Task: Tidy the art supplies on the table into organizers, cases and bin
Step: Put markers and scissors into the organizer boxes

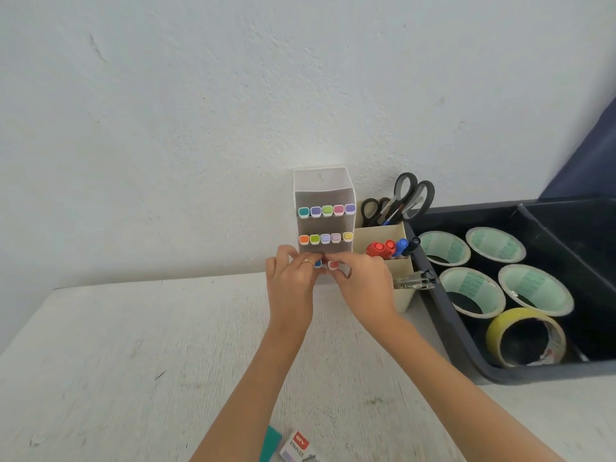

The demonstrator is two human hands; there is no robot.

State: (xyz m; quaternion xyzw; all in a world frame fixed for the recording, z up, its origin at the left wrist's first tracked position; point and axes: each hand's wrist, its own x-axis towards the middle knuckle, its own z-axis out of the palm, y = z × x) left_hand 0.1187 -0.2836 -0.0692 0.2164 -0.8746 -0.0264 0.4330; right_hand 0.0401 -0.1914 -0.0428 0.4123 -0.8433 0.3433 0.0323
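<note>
Currently, both hands work at the lowest tier of the white marker organizer (321,183), which stands at the table's far edge against the wall (200,128).

The right hand (363,281) pinches the red-capped marker (333,265) between thumb and forefinger at that tier's mouth. The left hand (290,278) has its fingers curled just beside the blue-capped marker (317,263); whether they grip it cannot be told. The two tiers above each hold a row of five capped markers.

Open surface of the table (133,345) runs from the left forearm to the left edge. On the right, room is tight: a beige desk organizer (403,301) touches the marker organizer's side and holds scissors (411,195) and pens. A dark bin (443,315) sits just beyond it, holding tape rolls (496,331).

Writing: a box (298,445) at the near edge, between the forearms, reads "STAPLES" under a red logo. Print inside the tape cores is too small to read.
</note>
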